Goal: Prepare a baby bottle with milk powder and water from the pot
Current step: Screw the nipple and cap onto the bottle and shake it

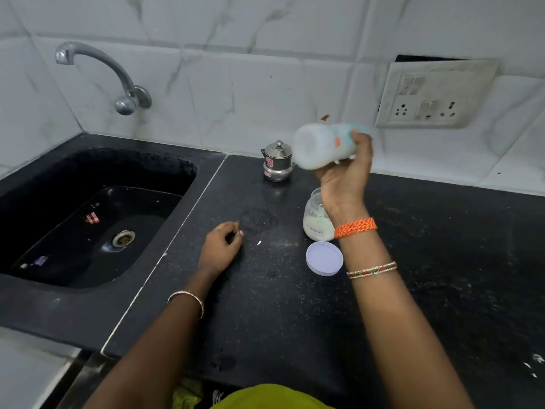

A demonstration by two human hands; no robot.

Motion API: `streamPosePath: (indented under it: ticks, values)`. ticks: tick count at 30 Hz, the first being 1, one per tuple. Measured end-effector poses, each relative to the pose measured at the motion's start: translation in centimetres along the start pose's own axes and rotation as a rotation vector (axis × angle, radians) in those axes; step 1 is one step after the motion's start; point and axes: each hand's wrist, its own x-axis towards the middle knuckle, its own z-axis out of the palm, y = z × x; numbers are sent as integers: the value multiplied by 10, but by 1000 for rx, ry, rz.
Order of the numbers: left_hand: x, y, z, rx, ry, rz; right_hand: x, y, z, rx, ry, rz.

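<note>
My right hand point(345, 175) grips the baby bottle point(321, 147) above the counter, tilted almost on its side with its base toward me; milky liquid shows inside and the image is blurred. Below my wrist stands the open milk powder jar point(314, 225), partly hidden by my arm, with white powder in it. The jar's pale lid point(324, 258) lies flat just in front of it. A small steel pot point(277, 162) with its lid on stands near the back wall. My left hand point(222, 249) rests on the counter with loosely curled fingers, holding nothing.
A black sink point(97, 219) with a drain lies at the left, a steel tap point(118, 78) above it. A socket panel point(433, 95) is on the tiled wall at the right. White specks lie scattered on the black counter point(442, 261).
</note>
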Motion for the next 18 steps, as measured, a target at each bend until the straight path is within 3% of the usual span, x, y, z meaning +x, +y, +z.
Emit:
streamPosePath:
  ticks: [2,4,9,14,18]
  values:
    - [-1,2,-2,-41,4,-15,-8,7,2,-80,-151,173]
    - [-1,4,-3,-57,23,-43,-14,14,3,-108,-193,300]
    - [-1,5,-3,-53,5,-79,-8,16,-1,310,-3,320]
    - [0,6,-4,-42,12,-59,-17,35,-12,-91,-43,473]
    - [0,7,-4,-43,21,-80,-16,39,-14,147,155,307]
